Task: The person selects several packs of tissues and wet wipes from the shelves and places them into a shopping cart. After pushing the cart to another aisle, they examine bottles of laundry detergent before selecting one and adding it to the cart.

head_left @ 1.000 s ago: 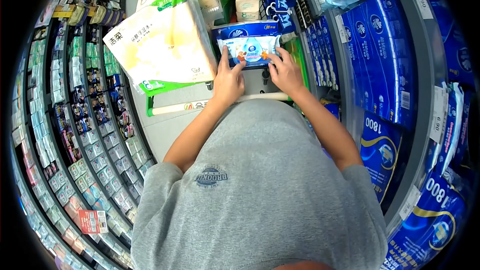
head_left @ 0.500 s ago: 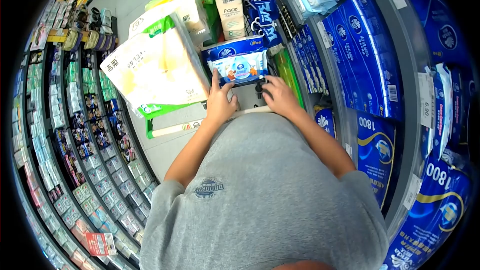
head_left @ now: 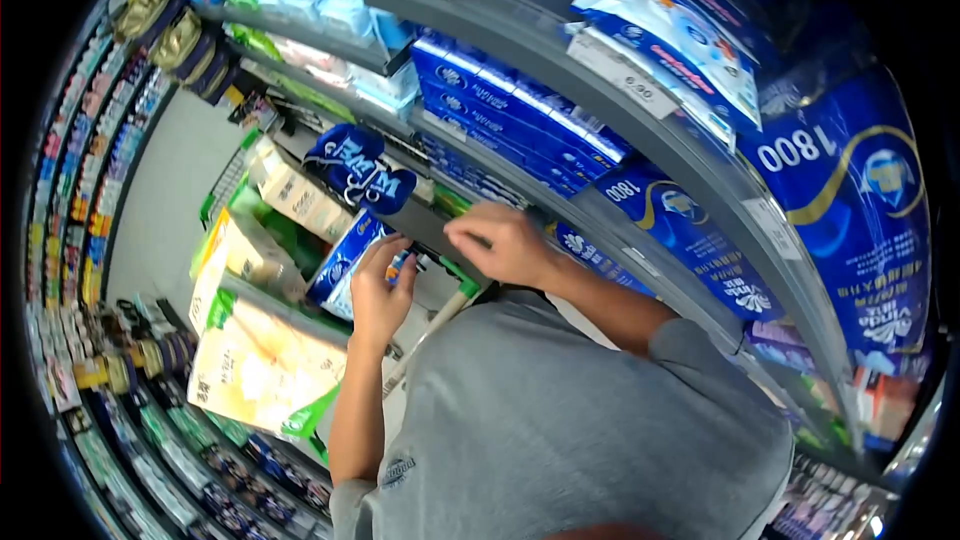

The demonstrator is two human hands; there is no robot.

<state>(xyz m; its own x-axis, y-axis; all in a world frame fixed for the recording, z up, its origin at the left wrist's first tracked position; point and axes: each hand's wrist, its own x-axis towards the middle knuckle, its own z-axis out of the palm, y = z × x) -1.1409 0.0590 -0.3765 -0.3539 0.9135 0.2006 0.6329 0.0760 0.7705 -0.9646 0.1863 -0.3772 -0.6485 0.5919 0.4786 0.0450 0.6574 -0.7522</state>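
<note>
**Left hand on the wipes in the cart**

The left hand (head_left: 382,290) lies over a wipes pack (head_left: 342,298) in the shopping cart (head_left: 225,183), its fingers across the wrapper; whether they are gripping it, I cannot tell. The pack sits just beside a blue tissue pack (head_left: 348,248), near a big cream tissue bundle (head_left: 268,365). The right hand (head_left: 508,245) is raised near the cart handle (head_left: 435,320), fingers loosely curled; I cannot tell whether they hold anything. Stocked shelves (head_left: 500,15) stand beyond it.

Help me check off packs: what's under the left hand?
Under the left hand, part of a white-and-blue pack shows; the hand hides much of it from view.
</note>
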